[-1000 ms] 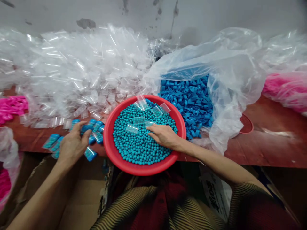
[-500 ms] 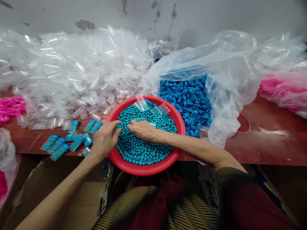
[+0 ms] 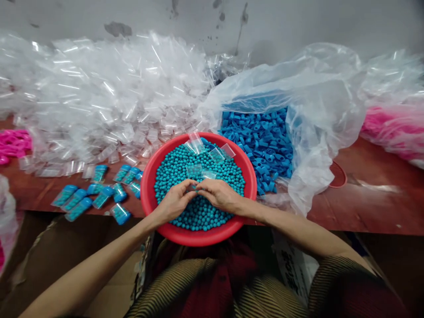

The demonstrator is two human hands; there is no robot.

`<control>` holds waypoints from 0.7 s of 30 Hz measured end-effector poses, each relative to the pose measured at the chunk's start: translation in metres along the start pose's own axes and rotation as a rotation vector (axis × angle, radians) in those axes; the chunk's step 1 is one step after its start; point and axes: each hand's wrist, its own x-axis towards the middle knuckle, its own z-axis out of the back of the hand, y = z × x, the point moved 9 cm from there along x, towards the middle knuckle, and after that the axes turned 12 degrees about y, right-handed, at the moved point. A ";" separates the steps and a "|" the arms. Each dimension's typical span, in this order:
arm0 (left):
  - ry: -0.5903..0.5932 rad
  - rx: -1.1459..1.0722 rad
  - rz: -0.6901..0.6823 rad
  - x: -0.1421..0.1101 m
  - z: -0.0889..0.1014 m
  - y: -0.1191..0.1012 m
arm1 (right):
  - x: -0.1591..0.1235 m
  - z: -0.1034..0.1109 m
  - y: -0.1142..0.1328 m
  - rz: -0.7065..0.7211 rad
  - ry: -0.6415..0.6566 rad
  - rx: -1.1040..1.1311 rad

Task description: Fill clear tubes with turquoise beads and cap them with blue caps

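The left hand (image 3: 175,201) and right hand (image 3: 220,194) meet above the middle of a red bowl (image 3: 147,185), fingertips almost touching. Each has its thumb and fingers drawn near one another; whether they are clamped on something between them, I cannot tell. Teal beads (image 3: 198,216) fill much of the bowl, right under both hands. Clear pieces (image 3: 196,142) lie on the beads at the bowl's 12 and 1 o'clock, with two more just beyond the fingers.

The bowl rests on a red surface (image 3: 371,194), its 6 o'clock rim past the front edge. Around it, filled vials (image 3: 78,209) with blue caps lie at 9 o'clock, a heap of clear tubes (image 3: 126,128) at 10 to 11, and blue parts (image 3: 265,141) in an open plastic bag (image 3: 311,132) at 2. Pink rings (image 3: 15,143) are farther out, between 9 and 10.
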 end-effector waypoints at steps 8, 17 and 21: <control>-0.128 0.463 0.173 -0.012 0.030 0.012 | 0.033 0.031 -0.021 -0.149 0.032 -0.318; -0.177 0.451 0.179 -0.008 0.039 0.013 | 0.078 0.006 -0.021 -0.071 0.291 -0.632; -0.220 0.381 0.147 -0.009 0.042 0.014 | 0.059 0.024 -0.023 -0.082 0.145 -0.437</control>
